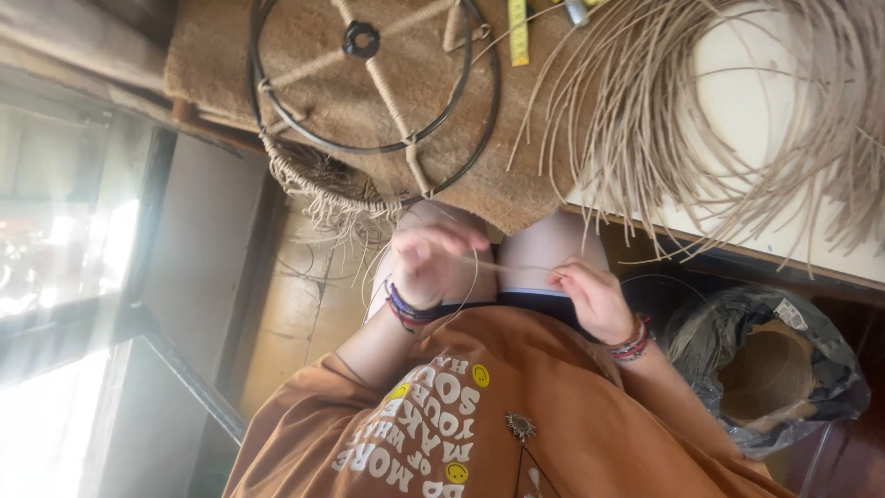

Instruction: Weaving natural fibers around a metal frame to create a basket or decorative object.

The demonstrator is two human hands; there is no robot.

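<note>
An orange printed shirt [479,415] fills the bottom centre of the frame. Above it, the left hand [426,261] and the right hand [590,295] each pinch a thin cane strand [516,267] stretched between them at mid-frame. A black metal ring frame [373,83] sits upper centre; loose cane strands [737,120] fan across the upper right.

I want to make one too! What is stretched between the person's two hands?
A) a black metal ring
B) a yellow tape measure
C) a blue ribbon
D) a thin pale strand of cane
D: a thin pale strand runs from the left hand across to the right hand, like the loose cane bundle on the table; the tape measure and metal ring lie untouched.
</note>
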